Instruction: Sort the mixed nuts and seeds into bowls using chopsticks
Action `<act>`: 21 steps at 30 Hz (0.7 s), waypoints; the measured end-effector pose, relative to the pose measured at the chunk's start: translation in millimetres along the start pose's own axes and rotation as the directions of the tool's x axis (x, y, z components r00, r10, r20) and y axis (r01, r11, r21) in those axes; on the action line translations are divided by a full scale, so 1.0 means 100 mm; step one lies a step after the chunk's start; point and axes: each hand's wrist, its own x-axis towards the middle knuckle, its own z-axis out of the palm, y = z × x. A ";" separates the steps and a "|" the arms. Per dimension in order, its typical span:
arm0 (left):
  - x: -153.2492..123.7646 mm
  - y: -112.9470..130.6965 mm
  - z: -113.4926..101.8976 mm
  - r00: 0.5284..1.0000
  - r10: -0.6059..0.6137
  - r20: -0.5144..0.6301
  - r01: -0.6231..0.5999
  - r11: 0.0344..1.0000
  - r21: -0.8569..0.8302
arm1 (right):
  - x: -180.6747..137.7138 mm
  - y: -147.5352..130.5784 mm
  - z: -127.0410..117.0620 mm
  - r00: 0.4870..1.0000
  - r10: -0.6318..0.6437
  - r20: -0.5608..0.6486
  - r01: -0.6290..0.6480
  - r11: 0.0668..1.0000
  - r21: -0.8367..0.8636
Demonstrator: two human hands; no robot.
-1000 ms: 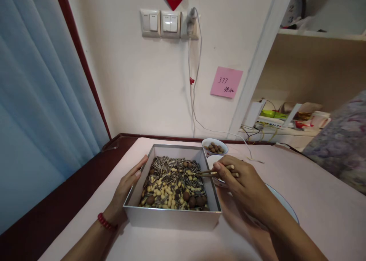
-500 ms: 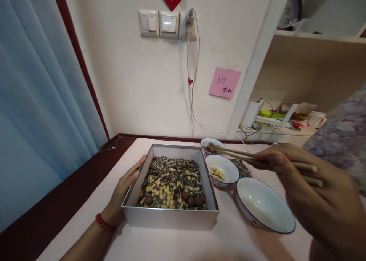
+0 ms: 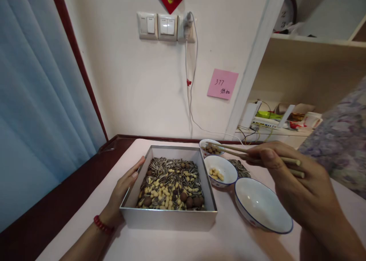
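Observation:
My right hand [image 3: 294, 173] is closed around a pair of wooden chopsticks [image 3: 240, 150]. Their tips are over the small back bowl [image 3: 203, 154], which holds round brown nuts [image 3: 212, 149]; I see nothing clearly pinched between them. Flat along the outer left wall of a silver-rimmed box [image 3: 170, 219] lies my left hand [image 3: 126, 188], fingers stretched out. Striped sunflower seeds [image 3: 168, 165], peanuts [image 3: 161, 192] and several brown nuts [image 3: 194, 202] fill the box. The middle bowl [image 3: 228, 173] has a few peanuts [image 3: 216, 174] in it.
A larger white bowl [image 3: 260, 204] with a blue rim stands front right, below my right hand. Sunflower seeds [image 3: 240, 168] lie behind the bowls on the pale table cover [image 3: 85, 211]. A white cable [image 3: 211, 130] runs down the wall behind. Someone's floral clothing [image 3: 337, 139] is at the right.
My right hand has moved slightly left and its chopsticks now look further apart at the tips over the back bowl. The left hand stays against the box. The view has shifted slightly.

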 end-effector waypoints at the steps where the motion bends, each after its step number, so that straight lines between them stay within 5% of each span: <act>1: 0.00 -0.01 0.00 1.000 0.007 -0.002 -0.007 1.000 0.003 | -0.02 -0.03 0.05 0.999 -0.006 0.051 0.003 0.998 0.060; 8: 0.00 -0.05 -0.01 1.000 0.007 0.023 -0.006 1.000 -0.028 | -0.08 -0.13 0.46 0.912 -0.009 0.410 -0.009 0.999 0.042; 21: -0.03 0.05 0.03 1.000 -0.005 0.006 0.005 0.999 -0.032 | -0.13 0.00 0.78 0.878 0.037 0.478 0.032 0.990 -0.134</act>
